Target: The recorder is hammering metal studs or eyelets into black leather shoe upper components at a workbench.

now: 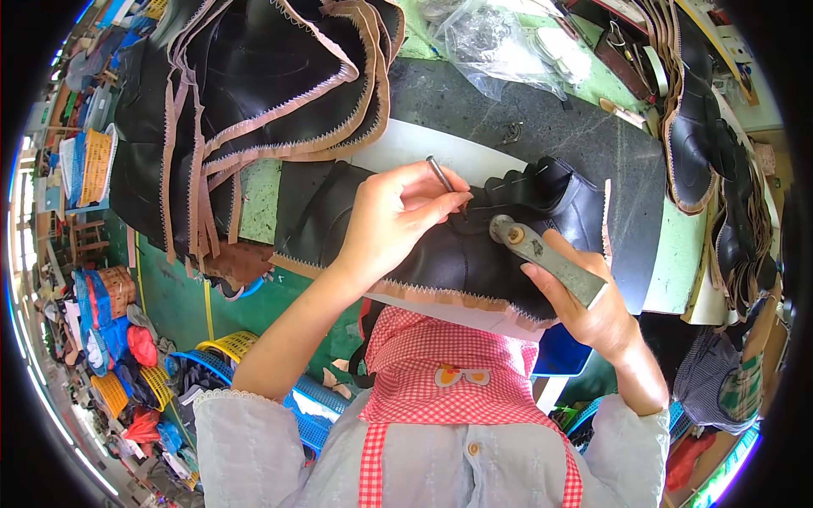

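My left hand (391, 218) pinches a slim metal punch (439, 173); it leans, with its lower end at a black leather shoe upper (436, 264). My right hand (586, 306) is closed around a hammer (549, 259), whose rounded face is close to the punch, just right of my left fingertips. The handle is mostly hidden by the hand. The leather upper lies across a dark work mat and a white sheet (406, 140), its pale zigzag-stitched edge toward me. Its scalloped part (521, 179) curls up at the right.
Stacked black leather pieces with tan stitched edges (279, 93) cover the table's far left. More leather pieces (690, 127) hang at the right. A clear plastic bag (491, 46) and a brown case (622, 59) lie at the back. Baskets (229, 345) stand below at the left.
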A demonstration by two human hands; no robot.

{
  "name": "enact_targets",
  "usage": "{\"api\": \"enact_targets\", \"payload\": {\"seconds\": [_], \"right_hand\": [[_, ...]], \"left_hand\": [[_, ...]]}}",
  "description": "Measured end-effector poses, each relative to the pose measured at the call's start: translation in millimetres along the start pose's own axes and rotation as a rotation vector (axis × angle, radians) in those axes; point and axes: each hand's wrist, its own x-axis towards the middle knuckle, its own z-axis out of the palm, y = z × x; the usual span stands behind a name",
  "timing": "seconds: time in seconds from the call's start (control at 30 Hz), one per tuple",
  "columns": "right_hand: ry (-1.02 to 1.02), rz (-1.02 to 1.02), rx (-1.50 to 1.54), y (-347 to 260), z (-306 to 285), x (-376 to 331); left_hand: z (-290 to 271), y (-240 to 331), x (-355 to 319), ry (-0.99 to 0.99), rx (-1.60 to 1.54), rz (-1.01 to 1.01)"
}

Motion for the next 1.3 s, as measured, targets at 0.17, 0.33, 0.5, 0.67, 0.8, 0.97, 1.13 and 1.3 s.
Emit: {"api": "enact_targets", "payload": {"seconds": [0.17,0.33,0.5,0.67,0.8,0.97,1.13,1.3], "right_hand": [[-0.019,-0.005,0.029,-11,-18,5],[-0.187,0.554,-0.186,-80,-47,5],[0.04,-0.107,0.026,-33,-23,11],[-0.027,-0.006,0.029,-5,6,2],[-0.034,0.039,0.023,-8,3,1],[0.144,-0.161,0.051,-20,-16,7],[0.364,-0.45,-0.021,-38,-11,-9],[-0.034,0.031,-0.008,-34,-13,6]], "left_hand": [[11,-11,-5,0.068,0.102,0.237],[18,2,-21,0.188,0.606,0.614],[7,-16,-10,0.101,0.419,0.362],[-5,-4,-3,-0.03,0.042,0.031],[-6,-4,-6,-0.063,0.082,0.068],[6,-11,-16,0.06,0.396,0.393],[14,-16,-23,0.084,0.457,0.517],[-4,-8,-8,0.01,0.05,0.099]]}}
